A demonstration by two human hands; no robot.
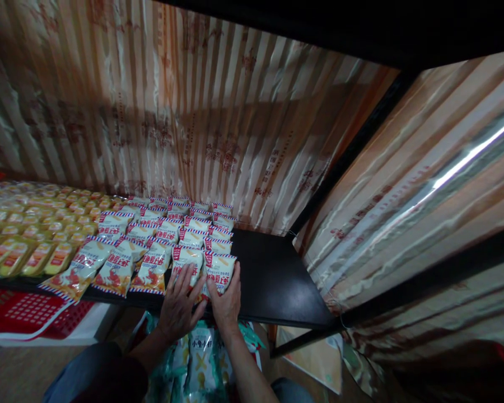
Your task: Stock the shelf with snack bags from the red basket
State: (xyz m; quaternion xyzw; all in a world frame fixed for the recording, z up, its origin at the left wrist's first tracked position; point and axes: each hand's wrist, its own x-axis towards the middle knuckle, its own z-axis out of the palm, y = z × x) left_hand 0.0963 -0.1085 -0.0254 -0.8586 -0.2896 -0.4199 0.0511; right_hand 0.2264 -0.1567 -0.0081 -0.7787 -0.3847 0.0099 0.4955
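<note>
My right hand (228, 301) grasps the shiny, pillow-shaped snack packet (219, 266) at the front right end of the rows, thumb and fingers along its two sides, while my left hand (177, 309) lies loosely spread over the crinkled neighbouring packet (187, 256), just left of it. More plump packets (116, 262) stand behind and leftward on the smooth black shelf (273, 277), in front of rippled, printed sheeting (218, 123).

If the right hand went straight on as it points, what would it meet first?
The right hand would first press into the front snack bag it touches, then probably the bag behind; depth is hard to judge.
</note>
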